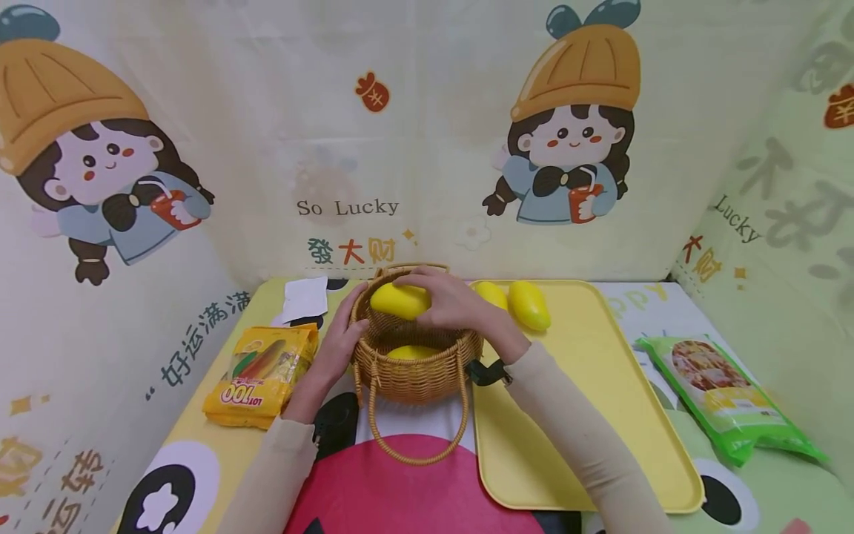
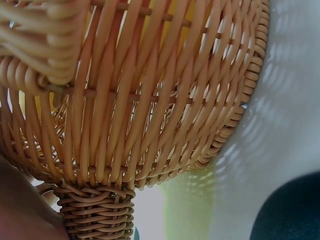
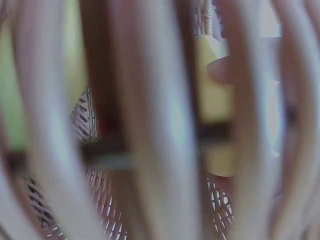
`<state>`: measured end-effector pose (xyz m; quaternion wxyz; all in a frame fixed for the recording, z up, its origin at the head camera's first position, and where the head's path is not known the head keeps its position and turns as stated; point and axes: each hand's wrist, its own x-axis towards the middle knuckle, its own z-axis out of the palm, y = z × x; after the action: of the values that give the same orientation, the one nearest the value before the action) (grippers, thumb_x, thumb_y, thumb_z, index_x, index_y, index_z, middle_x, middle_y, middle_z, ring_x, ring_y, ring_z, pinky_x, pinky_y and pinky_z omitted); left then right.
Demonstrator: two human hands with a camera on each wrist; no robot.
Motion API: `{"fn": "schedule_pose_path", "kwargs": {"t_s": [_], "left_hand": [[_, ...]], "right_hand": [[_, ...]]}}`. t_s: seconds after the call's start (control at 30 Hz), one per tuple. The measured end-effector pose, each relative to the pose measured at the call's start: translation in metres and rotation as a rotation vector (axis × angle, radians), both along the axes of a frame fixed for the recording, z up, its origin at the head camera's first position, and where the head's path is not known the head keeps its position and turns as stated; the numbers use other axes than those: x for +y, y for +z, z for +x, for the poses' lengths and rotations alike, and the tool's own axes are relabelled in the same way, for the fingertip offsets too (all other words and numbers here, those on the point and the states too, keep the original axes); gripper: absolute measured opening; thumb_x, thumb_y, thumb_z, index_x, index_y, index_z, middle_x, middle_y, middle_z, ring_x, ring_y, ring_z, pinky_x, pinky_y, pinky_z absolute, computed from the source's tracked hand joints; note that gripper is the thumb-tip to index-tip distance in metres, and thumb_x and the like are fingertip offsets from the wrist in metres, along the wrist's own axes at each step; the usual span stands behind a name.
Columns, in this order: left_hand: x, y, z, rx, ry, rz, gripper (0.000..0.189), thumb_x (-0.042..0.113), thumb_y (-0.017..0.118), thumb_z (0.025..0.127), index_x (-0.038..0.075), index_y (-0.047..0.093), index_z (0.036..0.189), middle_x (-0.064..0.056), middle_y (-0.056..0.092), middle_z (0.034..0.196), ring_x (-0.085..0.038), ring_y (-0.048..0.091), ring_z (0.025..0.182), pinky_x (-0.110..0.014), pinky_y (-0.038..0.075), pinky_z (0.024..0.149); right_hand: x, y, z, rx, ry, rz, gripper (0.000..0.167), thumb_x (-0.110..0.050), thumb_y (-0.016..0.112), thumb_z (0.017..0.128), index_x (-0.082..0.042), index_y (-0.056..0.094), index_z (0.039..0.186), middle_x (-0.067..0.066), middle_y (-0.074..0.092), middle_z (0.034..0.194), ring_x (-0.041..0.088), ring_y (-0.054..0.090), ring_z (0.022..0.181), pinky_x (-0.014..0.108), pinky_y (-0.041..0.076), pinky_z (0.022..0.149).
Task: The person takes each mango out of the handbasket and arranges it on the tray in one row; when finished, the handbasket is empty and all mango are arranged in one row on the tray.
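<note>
Pinched in my right hand (image 1: 448,298), a yellow mango (image 1: 399,300) is at the mouth of a wicker basket (image 1: 416,383), over its far left part. Another mango (image 1: 412,352) lies inside, partly hidden by the near rim. My left hand (image 1: 339,340) grips the basket's left rim, thumb over the edge. The left wrist view is mostly basket weave (image 2: 145,95), with part of that hand (image 2: 22,207) at lower left. Through blurred strands (image 3: 155,115), the right wrist view shows bits of yellow and a fingertip.
Right of the basket is a yellow tray (image 1: 587,415) with two mangoes (image 1: 529,305) at its far left corner. An orange snack bag (image 1: 263,374) and white paper (image 1: 305,298) lie left. A green packet (image 1: 730,393) lies far right. The basket's handle (image 1: 419,461) droops towards the front.
</note>
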<state>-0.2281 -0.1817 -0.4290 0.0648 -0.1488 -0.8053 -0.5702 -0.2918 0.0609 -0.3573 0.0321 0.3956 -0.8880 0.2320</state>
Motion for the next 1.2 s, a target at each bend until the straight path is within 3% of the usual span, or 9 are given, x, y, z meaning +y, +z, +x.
{"fn": "schedule_pose_path", "kwargs": {"t_s": [0.4, 0.53, 0.7, 0.97, 1.1, 1.2], "left_hand": [[-0.005, 0.002, 0.002, 0.008, -0.009, 0.027, 0.063, 0.018, 0.042, 0.1, 0.03, 0.021, 0.158, -0.002, 0.019, 0.165, -0.036, 0.024, 0.15, -0.064, 0.028, 0.116], [-0.001, 0.016, 0.009, -0.012, -0.019, 0.034, 0.065, 0.014, 0.041, 0.099, 0.019, 0.019, 0.159, -0.011, 0.018, 0.165, -0.042, 0.024, 0.149, -0.066, 0.029, 0.115], [0.004, 0.033, 0.021, -0.026, -0.013, 0.017, 0.065, 0.012, 0.04, 0.098, 0.013, 0.018, 0.159, -0.016, 0.019, 0.164, -0.045, 0.026, 0.147, -0.065, 0.031, 0.114], [0.007, 0.034, 0.022, -0.015, -0.025, 0.024, 0.065, 0.012, 0.041, 0.098, 0.012, 0.018, 0.159, -0.016, 0.019, 0.163, -0.045, 0.027, 0.147, -0.065, 0.032, 0.113], [0.008, 0.032, 0.021, -0.011, -0.028, 0.019, 0.066, 0.012, 0.041, 0.097, 0.011, 0.018, 0.159, -0.016, 0.019, 0.163, -0.045, 0.027, 0.147, -0.066, 0.032, 0.113], [0.006, 0.022, 0.013, -0.014, -0.024, 0.025, 0.066, 0.013, 0.041, 0.097, 0.014, 0.018, 0.159, -0.014, 0.018, 0.164, -0.045, 0.026, 0.147, -0.066, 0.032, 0.112]], "right_hand": [[0.013, 0.001, 0.011, -0.046, 0.01, -0.268, 0.07, -0.016, 0.071, 0.075, -0.028, 0.055, 0.142, 0.0, 0.054, 0.135, 0.018, 0.053, 0.107, 0.034, 0.049, 0.084], [0.02, 0.001, 0.013, -0.025, -0.004, -0.32, 0.071, -0.013, 0.071, 0.074, -0.028, 0.055, 0.141, -0.001, 0.053, 0.135, 0.017, 0.054, 0.108, 0.034, 0.049, 0.084], [0.027, 0.002, 0.015, 0.007, -0.006, -0.336, 0.071, -0.012, 0.071, 0.074, -0.028, 0.055, 0.141, -0.001, 0.053, 0.136, 0.017, 0.054, 0.109, 0.035, 0.05, 0.085], [0.048, 0.002, 0.017, 0.054, -0.057, -0.385, 0.068, -0.007, 0.072, 0.075, -0.022, 0.057, 0.139, 0.003, 0.052, 0.136, 0.021, 0.055, 0.113, 0.031, 0.055, 0.075], [0.061, 0.001, 0.016, 0.072, -0.08, -0.429, 0.067, -0.005, 0.074, 0.075, -0.02, 0.058, 0.138, 0.005, 0.052, 0.136, 0.023, 0.053, 0.119, 0.038, 0.054, 0.087], [0.071, 0.0, 0.013, 0.082, -0.107, -0.458, 0.066, -0.005, 0.075, 0.074, -0.019, 0.058, 0.137, 0.006, 0.053, 0.136, 0.024, 0.052, 0.122, 0.044, 0.05, 0.098]]}}
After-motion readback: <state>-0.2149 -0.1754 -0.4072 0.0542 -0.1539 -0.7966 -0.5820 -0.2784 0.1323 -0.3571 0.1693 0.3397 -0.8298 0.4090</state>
